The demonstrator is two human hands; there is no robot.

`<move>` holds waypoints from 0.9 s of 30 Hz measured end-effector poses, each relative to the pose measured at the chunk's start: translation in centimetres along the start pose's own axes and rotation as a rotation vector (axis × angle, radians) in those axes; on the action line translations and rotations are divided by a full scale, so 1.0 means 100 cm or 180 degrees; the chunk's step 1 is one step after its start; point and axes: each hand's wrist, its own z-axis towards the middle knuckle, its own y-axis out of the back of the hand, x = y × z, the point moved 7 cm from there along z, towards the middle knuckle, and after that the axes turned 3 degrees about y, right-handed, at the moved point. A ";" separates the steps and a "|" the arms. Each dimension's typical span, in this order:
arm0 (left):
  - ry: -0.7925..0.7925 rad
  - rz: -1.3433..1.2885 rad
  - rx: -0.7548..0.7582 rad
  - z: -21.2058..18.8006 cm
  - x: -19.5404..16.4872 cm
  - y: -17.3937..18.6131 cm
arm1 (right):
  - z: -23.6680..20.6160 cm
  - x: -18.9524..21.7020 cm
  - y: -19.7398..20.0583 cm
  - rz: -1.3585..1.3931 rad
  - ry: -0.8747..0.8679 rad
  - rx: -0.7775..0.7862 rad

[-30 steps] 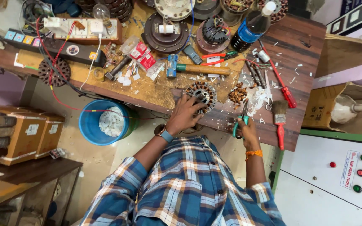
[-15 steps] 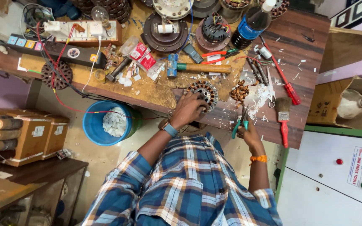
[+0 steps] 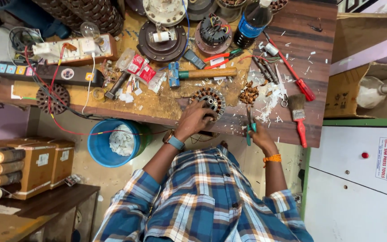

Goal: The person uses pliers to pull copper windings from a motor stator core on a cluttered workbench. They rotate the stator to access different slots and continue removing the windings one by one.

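The left hand [image 3: 193, 120] grips the stator [image 3: 208, 99] at the bench [image 3: 319, 67] edge; the right hand [image 3: 260, 134] is closed on teal pliers [image 3: 249, 126], apparently. Red packets [image 3: 140, 69] lie left; a white label [image 3: 383, 157] marks the cabinet.

Cluttered wooden workbench [image 3: 312, 67], tan floor [image 3: 92, 179], dark low table [image 3: 36, 208], purple wall [image 3: 1, 123].

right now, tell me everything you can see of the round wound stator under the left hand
The stator is a round, dark metal core ringed with copper-coloured windings and a hollow centre. It lies flat on the wooden workbench near its front edge. The left hand rests on its near side, covering part of it. The pliers in the right hand stay clear of it.
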 end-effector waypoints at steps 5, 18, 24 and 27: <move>0.0059 -0.0086 -0.0114 0.002 0.007 -0.005 | -0.039 0.005 -0.024 0.0116 0.0579 0.0145; -0.0037 -0.0078 -0.0515 0.001 0.004 -0.002 | -0.089 0.097 -0.058 -0.1512 0.1800 -0.0393; -0.0016 -0.0164 -0.0527 0.004 0.005 -0.004 | -0.095 0.106 -0.062 -0.1932 0.1657 -0.0538; 0.0268 -0.0481 -0.0277 0.004 0.016 -0.009 | -0.095 0.101 -0.066 -0.2232 0.1339 -0.0451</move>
